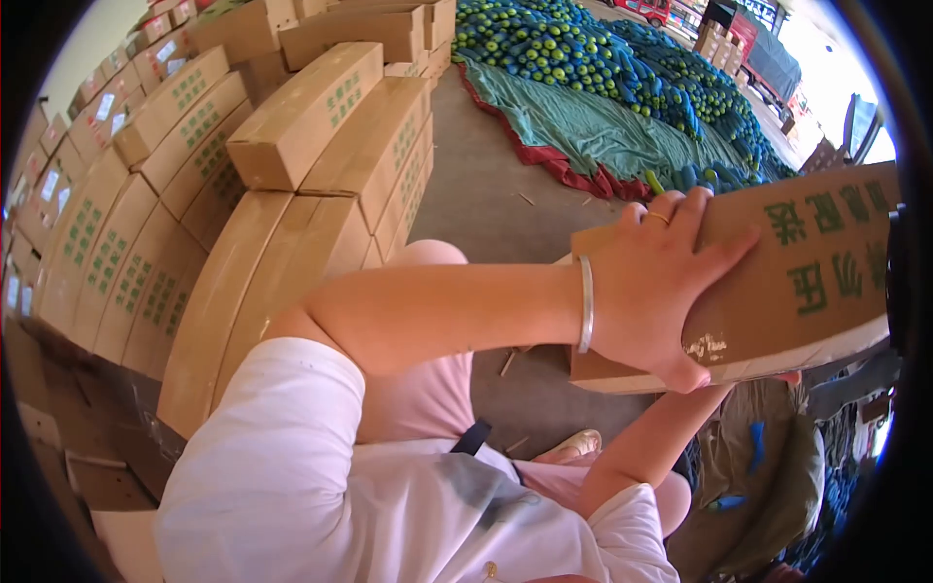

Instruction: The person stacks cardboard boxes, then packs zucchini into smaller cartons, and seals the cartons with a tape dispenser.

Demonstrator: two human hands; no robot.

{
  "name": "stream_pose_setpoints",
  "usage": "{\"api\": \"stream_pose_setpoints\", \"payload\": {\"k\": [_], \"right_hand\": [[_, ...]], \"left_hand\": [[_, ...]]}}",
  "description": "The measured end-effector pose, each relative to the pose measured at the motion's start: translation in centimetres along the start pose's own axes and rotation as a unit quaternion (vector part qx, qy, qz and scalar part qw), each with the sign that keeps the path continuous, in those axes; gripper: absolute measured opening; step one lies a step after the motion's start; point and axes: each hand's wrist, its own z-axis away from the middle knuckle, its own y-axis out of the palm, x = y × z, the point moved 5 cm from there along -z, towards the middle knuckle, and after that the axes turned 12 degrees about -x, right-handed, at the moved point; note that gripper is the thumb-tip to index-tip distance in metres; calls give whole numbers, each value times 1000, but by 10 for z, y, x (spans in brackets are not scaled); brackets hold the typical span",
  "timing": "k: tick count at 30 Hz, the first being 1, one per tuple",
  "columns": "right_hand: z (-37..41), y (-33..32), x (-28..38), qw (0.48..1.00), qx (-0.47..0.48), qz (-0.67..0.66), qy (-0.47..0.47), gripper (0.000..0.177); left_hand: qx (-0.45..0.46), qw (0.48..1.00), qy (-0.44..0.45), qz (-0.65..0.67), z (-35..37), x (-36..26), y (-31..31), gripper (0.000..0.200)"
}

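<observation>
In the head view, holds a long brown box (758, 311) out to the right, stretched from left to right past the fingers. Rests the left hand (641, 282) on the near end, with fingers spread wide; has the right hand (792, 378) low by the bottom edge, mostly hidden, so cannot tell if spread or bent.

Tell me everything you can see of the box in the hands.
The box is long, brown, apparently cardboard, with green printed characters and a pale patch on its face. It slants across the right of the view, its far end cut off. The left hand spreads across that face; the right hand, mostly hidden, is at the lower edge.
</observation>
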Motion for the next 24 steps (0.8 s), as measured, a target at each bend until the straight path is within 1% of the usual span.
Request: {"api": "stream_pose_setpoints", "payload": {"k": [1,2,3,4,6,7,8,10,11,12,13,14,15,16,17,18,19,20,22,23,24], "right_hand": [[15,29,-14,1000,-1,8,-12,74],[26,60,-27,999,-1,17,-28,75],[35,84,-32,999,1,26,-44,75],[35,110,-34,998,3,33,-56,75],[40,154,-51,996,6,41,-83,76],[42,170,-58,994,1,46,-95,77],[42,185,-65,993,-4,51,-108,77],[36,209,-72,989,-12,67,-131,78],[21,206,-87,986,-41,111,-118,80],[7,207,-104,986,-42,113,-119,80],[-7,208,-127,988,-46,126,-72,80],[-22,209,-152,989,-49,138,-25,80],[-38,210,-174,989,-47,137,-24,80],[-55,213,-203,991,-32,128,35,78],[-69,219,-232,988,-17,117,95,76],[-81,233,-262,984,21,102,145,73],[-95,240,-291,979,18,110,172,75],[-106,250,-320,970,35,98,219,77],[-128,271,-377,957,78,85,265,79],[-135,283,-404,949,98,70,292,79],[-142,295,-429,944,99,71,308,79]], "left_hand": [[-6,1000,-1,2,1,4,-18,113],[10,1000,-26,13,3,11,-37,112],[26,998,-49,23,7,16,-55,112],[19,998,-49,24,1,21,-70,112],[123,969,-157,146,11,41,-93,108],[129,964,-178,153,18,52,-104,104],[129,963,-177,156,23,64,-113,104],[119,925,-255,254,39,98,-123,103],[117,922,-267,253,48,117,-129,105],[138,923,-259,248,55,136,-136,102],[158,925,-250,241,61,155,-146,99],[164,928,-263,205,63,175,-165,92],[171,931,-276,168,64,199,-188,85],[135,951,-277,2,65,237,-216,75],[95,944,-270,-166,67,279,-249,65],[37,868,-234,-435,80,331,-284,59],[83,812,-296,-497,94,371,-315,63],[128,744,-353,-552,111,402,-343,67],[261,658,-432,-559,152,439,-374,68],[308,643,-492,-500,179,452,-374,67],[241,689,-518,-446,204,462,-379,66]]}}
